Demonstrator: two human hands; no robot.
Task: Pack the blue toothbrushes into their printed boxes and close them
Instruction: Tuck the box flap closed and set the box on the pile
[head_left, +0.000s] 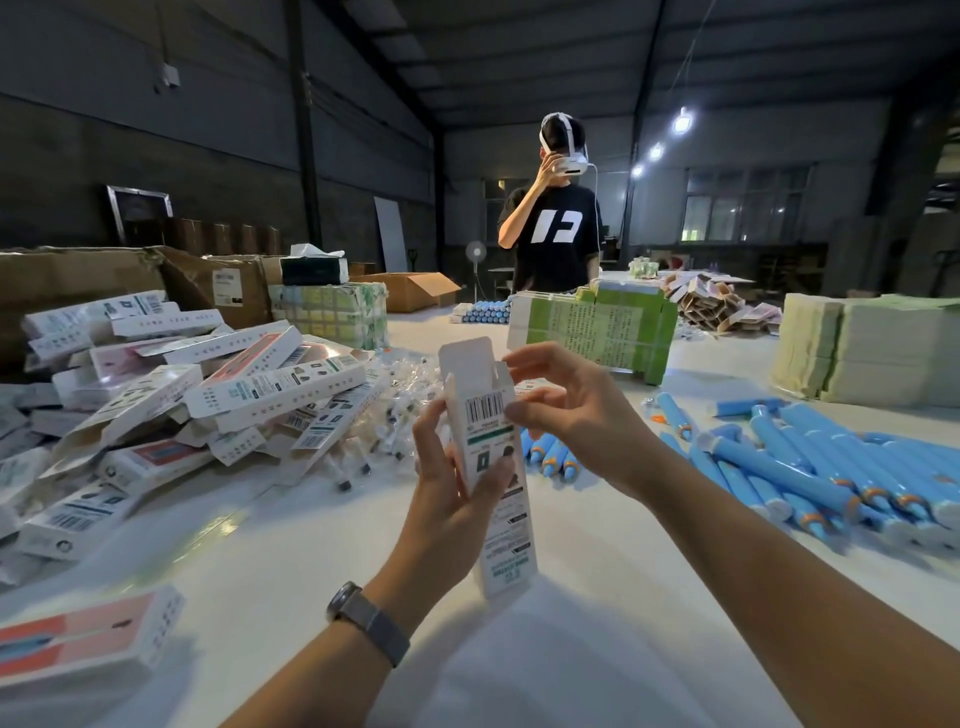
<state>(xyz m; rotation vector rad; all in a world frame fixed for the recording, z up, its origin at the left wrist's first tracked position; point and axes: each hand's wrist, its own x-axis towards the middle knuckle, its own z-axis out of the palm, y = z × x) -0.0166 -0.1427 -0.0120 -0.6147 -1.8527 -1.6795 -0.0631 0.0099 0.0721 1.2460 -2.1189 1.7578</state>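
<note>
- Centre of the frame: a slim white printed box (491, 467), thin cardboard, barcode near its top, standing upright with its foot on the desk (597, 639); the top tuck flap stands open.
- The left hand (457, 499) grips the box's middle, thumb on one side and fingers wrapped round the printed face; a grey-strapped watch (366, 618) sits on that wrist.
- The right hand (566, 405) pinches the upper edge by the open flap, fingers curled.
- Right of the frame: blue toothbrushes (810, 467), smooth plastic tubes with orange rings and white ends, lying loose on the glossy white desk; a few more peek out just behind the box.
- Left: a tumbled heap of printed boxes (208, 395), some flat, some with flaps open; clear wrapped small parts (395, 410) spill between heap and hands.
- Lower left: a closed pink-and-orange box (88, 634).
- Beyond: green printed packs (592, 327), brown cartons (78, 280), and a person (553, 234) in a black shirt touching a white headset.
</note>
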